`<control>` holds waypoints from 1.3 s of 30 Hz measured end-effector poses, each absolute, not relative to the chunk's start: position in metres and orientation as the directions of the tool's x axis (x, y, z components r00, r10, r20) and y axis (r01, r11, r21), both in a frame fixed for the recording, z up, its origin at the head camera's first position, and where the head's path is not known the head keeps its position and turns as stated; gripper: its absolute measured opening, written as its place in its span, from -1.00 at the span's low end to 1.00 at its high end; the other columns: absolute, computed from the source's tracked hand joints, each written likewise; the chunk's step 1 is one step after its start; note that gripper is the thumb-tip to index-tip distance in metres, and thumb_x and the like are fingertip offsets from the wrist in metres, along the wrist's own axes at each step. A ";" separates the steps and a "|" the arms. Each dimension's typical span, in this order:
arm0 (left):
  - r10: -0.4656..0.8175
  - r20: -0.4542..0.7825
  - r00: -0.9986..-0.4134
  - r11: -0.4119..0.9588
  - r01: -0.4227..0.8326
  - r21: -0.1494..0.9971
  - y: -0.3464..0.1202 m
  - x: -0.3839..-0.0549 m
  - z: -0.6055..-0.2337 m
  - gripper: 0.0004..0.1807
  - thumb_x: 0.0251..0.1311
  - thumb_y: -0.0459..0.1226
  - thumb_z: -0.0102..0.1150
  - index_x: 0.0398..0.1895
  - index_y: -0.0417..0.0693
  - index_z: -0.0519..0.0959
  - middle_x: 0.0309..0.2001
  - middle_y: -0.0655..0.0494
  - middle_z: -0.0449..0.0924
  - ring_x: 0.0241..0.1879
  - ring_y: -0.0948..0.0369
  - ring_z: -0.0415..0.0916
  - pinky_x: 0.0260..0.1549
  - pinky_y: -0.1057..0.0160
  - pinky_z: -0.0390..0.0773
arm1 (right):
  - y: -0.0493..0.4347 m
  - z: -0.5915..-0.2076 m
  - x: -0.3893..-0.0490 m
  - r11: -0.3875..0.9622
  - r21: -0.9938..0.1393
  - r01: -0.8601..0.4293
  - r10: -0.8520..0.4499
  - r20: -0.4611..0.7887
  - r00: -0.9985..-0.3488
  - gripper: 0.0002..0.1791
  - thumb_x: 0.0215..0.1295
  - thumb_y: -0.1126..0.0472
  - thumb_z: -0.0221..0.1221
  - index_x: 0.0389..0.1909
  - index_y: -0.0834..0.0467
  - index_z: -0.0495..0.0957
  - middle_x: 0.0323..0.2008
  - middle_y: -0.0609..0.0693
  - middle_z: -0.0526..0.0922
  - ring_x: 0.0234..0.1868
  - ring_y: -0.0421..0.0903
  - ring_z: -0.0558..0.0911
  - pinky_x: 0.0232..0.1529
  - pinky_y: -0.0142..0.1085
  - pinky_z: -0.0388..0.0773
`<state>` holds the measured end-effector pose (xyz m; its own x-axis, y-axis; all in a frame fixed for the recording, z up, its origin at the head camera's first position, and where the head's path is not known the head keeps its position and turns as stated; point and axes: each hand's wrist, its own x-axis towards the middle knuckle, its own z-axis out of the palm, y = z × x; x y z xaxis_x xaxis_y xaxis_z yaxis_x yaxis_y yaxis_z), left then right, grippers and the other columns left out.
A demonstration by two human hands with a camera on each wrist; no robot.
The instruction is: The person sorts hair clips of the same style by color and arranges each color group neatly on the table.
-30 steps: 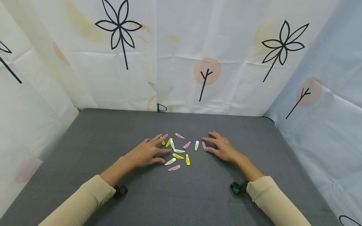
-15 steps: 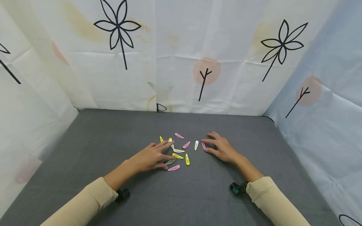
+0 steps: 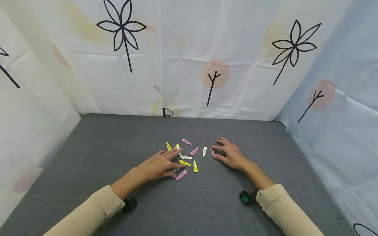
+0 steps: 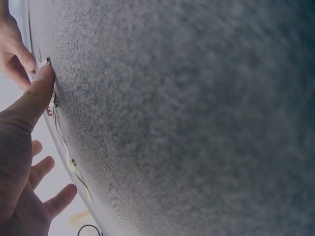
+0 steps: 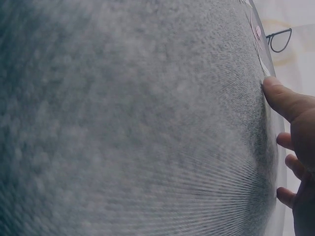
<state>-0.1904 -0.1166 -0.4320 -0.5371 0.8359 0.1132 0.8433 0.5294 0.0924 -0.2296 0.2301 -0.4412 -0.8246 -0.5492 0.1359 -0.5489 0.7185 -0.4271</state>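
Several pink, yellow and white snap hair clips lie loose on the grey table. My left hand (image 3: 157,166) is spread low over the left part of the group, its thumb at the near end of a pink hair clip (image 3: 181,175). Under its fingers a white hair clip (image 3: 176,170) is partly hidden. Just beyond the fingertips are a yellow hair clip (image 3: 185,162) and a white one. My right hand (image 3: 231,154) rests with loosely bent fingers at the group's right side. Another pink hair clip (image 3: 212,152) lies between its index finger and thumb, partly covered.
A white hair clip (image 3: 204,151) and a pink hair clip (image 3: 194,151) lie between the hands. A yellow hair clip (image 3: 195,166) is nearer me. Patterned white cloth (image 3: 189,65) hangs behind and beside the grey table (image 3: 189,206).
My left hand has moved right and nearer me, over the white hair clip. The pink hair clip by its thumb has turned to a steeper slant. The right hand has stayed put.
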 end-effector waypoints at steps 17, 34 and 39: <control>0.822 0.083 -0.563 0.538 0.817 0.210 -0.111 -0.187 -0.433 -0.28 0.07 0.21 0.31 0.31 0.17 0.54 0.49 -0.18 0.14 0.46 -0.06 0.13 0.08 -0.18 0.40 | 0.231 -0.442 -0.231 0.720 -0.423 -0.550 -0.548 0.140 -0.825 -0.50 0.33 0.09 0.29 0.26 0.14 0.56 0.35 0.33 0.36 0.48 0.35 0.10 0.27 0.38 0.05; 0.796 0.170 -0.582 0.527 0.803 0.280 -0.118 -0.186 -0.436 -0.38 0.05 0.20 0.37 0.17 0.17 0.66 0.43 -0.13 0.27 0.41 -0.02 0.23 0.09 -0.22 0.40 | 0.230 -0.441 -0.229 0.723 -0.422 -0.547 -0.549 0.131 -0.826 -0.50 0.33 0.11 0.28 0.26 0.15 0.55 0.34 0.34 0.36 0.37 0.29 0.33 0.28 0.32 0.10; 0.756 0.199 -0.623 0.556 0.772 0.308 -0.138 -0.189 -0.436 -0.41 0.05 0.15 0.40 0.14 0.13 0.67 0.40 -0.19 0.30 0.37 -0.10 0.27 0.06 -0.28 0.40 | 0.229 -0.440 -0.229 0.727 -0.419 -0.545 -0.547 0.128 -0.828 -0.51 0.33 0.12 0.29 0.25 0.15 0.56 0.34 0.34 0.37 0.37 0.29 0.33 0.27 0.32 0.10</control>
<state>-0.1894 -0.1384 -0.4357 -0.6232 0.7563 0.1991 0.7725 0.5555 0.3077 -0.2294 0.2293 -0.4398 -0.8276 -0.5466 0.1277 -0.5446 0.7267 -0.4187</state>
